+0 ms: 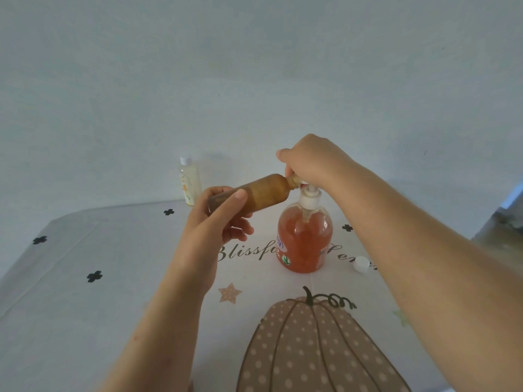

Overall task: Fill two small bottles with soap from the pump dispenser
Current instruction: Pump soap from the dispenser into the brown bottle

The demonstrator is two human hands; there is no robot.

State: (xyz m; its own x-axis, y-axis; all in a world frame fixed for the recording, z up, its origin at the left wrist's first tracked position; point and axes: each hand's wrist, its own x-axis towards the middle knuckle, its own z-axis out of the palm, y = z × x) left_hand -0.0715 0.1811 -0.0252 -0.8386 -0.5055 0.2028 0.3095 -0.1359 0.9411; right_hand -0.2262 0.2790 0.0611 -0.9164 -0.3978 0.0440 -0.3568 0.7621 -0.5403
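Amber bottle (266, 190) tilted against the pump dispenser (305, 241)
left hand (210, 222) grips it; right hand (311, 161) curls over the pump head

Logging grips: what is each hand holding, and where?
Left hand grips the small brown bottle by its lower body. Right hand covers the pump head; hold hidden.
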